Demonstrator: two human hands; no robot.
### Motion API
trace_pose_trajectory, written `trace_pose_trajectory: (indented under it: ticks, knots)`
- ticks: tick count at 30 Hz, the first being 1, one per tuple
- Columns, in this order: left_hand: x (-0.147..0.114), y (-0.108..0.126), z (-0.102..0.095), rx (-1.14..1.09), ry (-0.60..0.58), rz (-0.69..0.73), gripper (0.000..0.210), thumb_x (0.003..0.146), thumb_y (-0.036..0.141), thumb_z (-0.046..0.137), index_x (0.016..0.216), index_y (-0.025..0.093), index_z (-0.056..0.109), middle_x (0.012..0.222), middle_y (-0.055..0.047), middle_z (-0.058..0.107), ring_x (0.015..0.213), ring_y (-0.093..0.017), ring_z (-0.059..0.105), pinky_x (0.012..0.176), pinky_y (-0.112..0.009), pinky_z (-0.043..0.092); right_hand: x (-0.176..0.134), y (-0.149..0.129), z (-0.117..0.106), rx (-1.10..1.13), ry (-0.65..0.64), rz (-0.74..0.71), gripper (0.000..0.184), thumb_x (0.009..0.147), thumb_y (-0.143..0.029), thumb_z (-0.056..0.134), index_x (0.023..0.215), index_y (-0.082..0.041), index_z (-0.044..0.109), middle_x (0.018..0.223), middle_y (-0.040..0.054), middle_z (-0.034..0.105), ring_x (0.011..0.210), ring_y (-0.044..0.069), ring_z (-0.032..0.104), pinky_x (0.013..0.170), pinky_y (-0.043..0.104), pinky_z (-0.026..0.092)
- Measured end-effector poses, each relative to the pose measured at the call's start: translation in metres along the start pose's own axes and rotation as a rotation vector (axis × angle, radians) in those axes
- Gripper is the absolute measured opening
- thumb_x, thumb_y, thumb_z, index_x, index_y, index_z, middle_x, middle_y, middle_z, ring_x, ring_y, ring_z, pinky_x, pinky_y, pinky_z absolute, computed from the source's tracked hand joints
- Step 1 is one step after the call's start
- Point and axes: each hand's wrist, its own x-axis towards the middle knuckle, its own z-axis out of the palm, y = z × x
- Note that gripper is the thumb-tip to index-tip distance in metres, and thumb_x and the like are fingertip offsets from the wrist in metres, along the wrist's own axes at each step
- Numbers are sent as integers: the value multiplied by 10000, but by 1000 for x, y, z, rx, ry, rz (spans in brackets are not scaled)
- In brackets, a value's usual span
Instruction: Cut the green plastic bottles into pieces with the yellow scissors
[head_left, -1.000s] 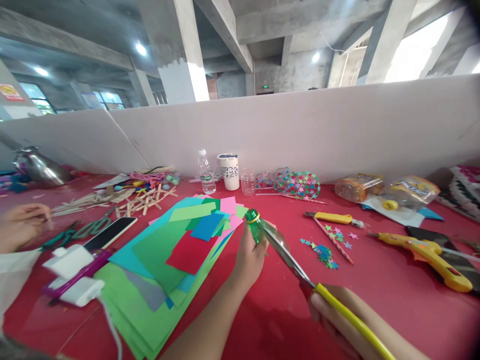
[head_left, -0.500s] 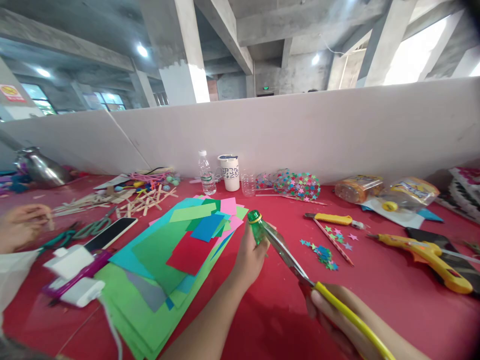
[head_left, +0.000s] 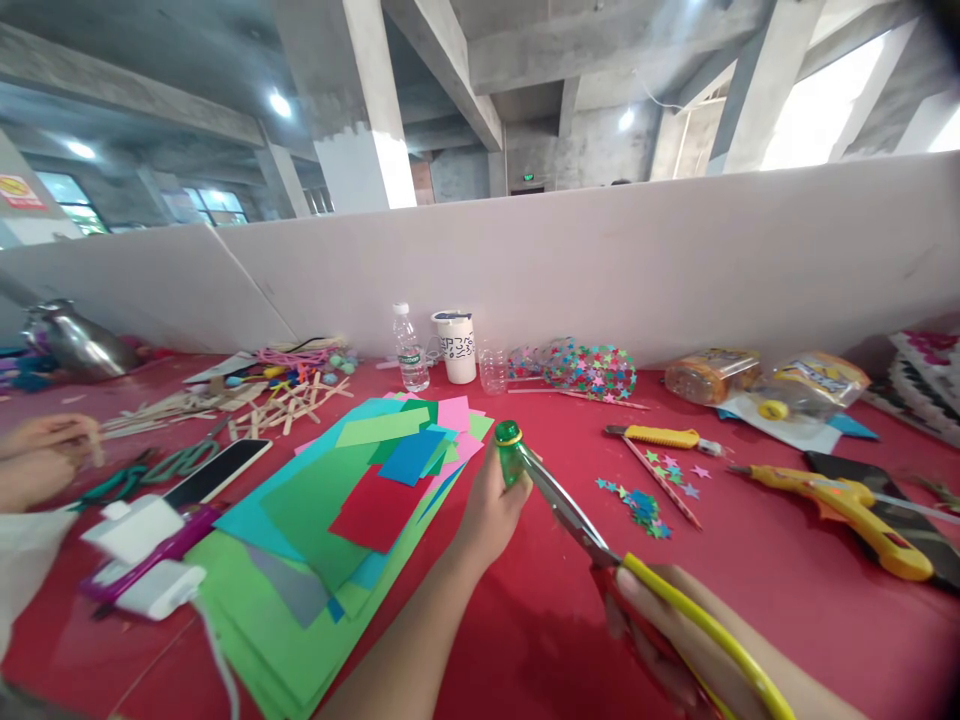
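Note:
My left hand [head_left: 491,515] grips a green plastic bottle neck [head_left: 509,445], held upright above the red table. In my right hand [head_left: 667,610] is a pair of scissors [head_left: 574,510] with yellow and red handles. Their blades point up and left and reach the side of the bottle neck. Whether the blades are cutting into the plastic cannot be made out. My left fingers partly cover the lower end of the bottle piece. Left of my forearm lies a stack of coloured paper [head_left: 322,500].
To the right are star sequins [head_left: 641,505], a yellow utility knife [head_left: 660,437], a glue gun [head_left: 847,510] and plastic bottles [head_left: 712,375]. A white cup [head_left: 457,350] and water bottle [head_left: 409,355] stand at the back. Another person's hand [head_left: 49,455], a phone [head_left: 217,472] and chargers [head_left: 154,555] are left.
The scissors' handles have spread a little further apart, with the red one showing more. My left hand keeps its hold on the bottle neck. The whole view has shifted slightly.

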Motion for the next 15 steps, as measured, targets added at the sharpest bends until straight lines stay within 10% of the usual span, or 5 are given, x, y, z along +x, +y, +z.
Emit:
trace_pose_trajectory:
  ticks: [15]
  knots:
    - [-11, 0, 15, -87, -15, -67, 232, 859, 247, 571, 1084, 208, 526, 983, -79, 653, 834, -211, 618, 603, -275, 480, 8, -3, -2, -48, -68, -15, 663, 657, -889, 496, 705, -229, 529, 435, -73, 427, 334, 99, 396, 333, 222, 296]
